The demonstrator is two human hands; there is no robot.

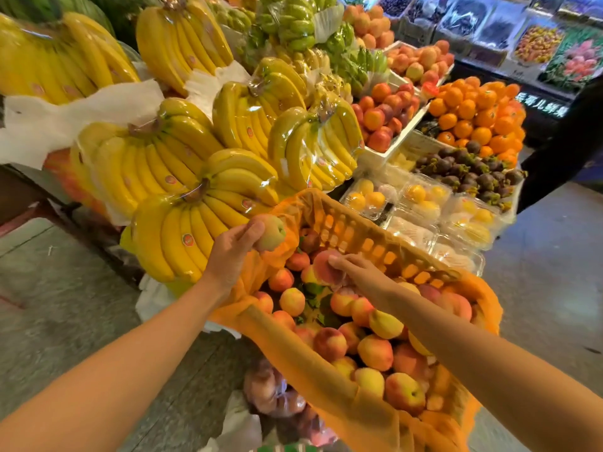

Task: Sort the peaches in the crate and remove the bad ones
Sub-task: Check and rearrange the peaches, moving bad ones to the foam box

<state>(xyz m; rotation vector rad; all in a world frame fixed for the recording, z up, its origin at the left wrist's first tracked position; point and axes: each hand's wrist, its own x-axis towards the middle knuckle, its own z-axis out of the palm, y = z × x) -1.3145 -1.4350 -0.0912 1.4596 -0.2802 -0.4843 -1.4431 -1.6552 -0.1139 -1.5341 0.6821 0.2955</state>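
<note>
An orange plastic crate [365, 236], lined with orange netting, holds several peaches [375, 350] in red, orange and yellow. My left hand [233, 247] holds a pale greenish-pink peach [272, 233] above the crate's far left corner. My right hand [355, 270] reaches into the crate, its fingers curled over a pink peach [323, 267] that lies among the others.
Wrapped banana bunches [182, 177] are stacked to the left of the crate. Clear boxes of yellow fruit [424, 207] sit behind it, with mangosteens [473, 171], oranges [476, 115] and more peaches [385, 115] beyond. A bag of peaches [277, 399] lies below the crate. A person in black [567, 148] stands at the right.
</note>
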